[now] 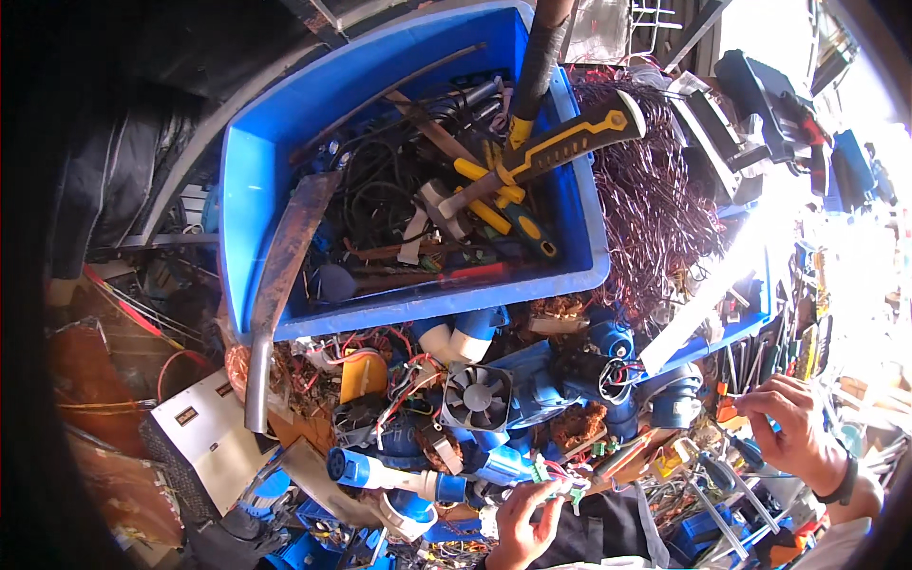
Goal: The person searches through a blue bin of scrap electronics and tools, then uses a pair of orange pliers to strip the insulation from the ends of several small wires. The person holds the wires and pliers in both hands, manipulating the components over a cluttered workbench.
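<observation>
The left hand [525, 521] pinches a small green connector [542, 469] at its fingertips, hemmed in by blue plugs [380, 472] and a fan [477, 397] just above. The right hand [796, 425], fingers closed on a thin wire [730, 394], sits among clutter below the blue bin's [249, 180] rim.

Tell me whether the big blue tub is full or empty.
Full. The blue tub is heaped with black cables, a yellow-handled tool and a rusty blade overhanging its rim.

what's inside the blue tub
The blue tub holds a yellow-handled hammer, black cables and a rusty blade. The tub's bottom is covered.
</observation>
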Available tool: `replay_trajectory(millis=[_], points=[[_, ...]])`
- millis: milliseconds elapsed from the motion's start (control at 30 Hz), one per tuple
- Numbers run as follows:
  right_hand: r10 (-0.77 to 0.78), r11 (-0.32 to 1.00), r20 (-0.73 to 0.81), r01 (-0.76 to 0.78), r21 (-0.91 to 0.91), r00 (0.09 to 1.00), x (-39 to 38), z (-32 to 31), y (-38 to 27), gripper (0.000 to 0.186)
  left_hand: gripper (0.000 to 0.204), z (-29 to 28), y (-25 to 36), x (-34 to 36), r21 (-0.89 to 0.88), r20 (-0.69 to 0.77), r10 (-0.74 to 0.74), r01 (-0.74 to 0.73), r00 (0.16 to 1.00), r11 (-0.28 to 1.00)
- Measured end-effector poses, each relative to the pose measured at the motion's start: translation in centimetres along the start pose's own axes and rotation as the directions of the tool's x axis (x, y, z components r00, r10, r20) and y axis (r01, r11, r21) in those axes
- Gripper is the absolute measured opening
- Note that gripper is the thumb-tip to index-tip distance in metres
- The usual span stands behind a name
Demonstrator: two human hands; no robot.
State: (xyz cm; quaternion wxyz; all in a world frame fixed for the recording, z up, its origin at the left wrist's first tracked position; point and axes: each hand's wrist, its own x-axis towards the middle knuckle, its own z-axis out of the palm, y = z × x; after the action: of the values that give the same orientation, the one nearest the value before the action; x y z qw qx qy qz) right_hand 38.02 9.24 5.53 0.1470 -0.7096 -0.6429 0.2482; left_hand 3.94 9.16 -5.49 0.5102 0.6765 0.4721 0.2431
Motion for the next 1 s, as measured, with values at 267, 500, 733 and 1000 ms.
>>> replay_trajectory(millis=[267,500,733,1000], points=[[-0.016,0.999,-0.014,0.016,0.030,1.000,-2.3,0.1,1.4,0.026,0.023,0.4,0.5,-1.2,0.075,-0.029,-0.010,0.012,1.000,0.997],[0.002,0.999,0.019,-0.002,0.041,1.000,-3.9,0.4,2.1,0.026,0.023,0.7,1.4,-1.8,0.036,-0.036,0.027,-0.026,0.999,0.999],[0.051,0.997,0.028,-0.053,0.057,0.998,-6.5,1.3,2.8,0.024,0.028,0.8,1.4,-3.4,0.054,-0.036,-0.035,0.037,0.999,0.998],[0.053,0.995,0.047,-0.057,0.085,0.998,-8.1,0.8,2.9,0.022,0.023,1.1,0.6,-4.4,0.118,-0.052,0.042,-0.036,0.998,0.992]])
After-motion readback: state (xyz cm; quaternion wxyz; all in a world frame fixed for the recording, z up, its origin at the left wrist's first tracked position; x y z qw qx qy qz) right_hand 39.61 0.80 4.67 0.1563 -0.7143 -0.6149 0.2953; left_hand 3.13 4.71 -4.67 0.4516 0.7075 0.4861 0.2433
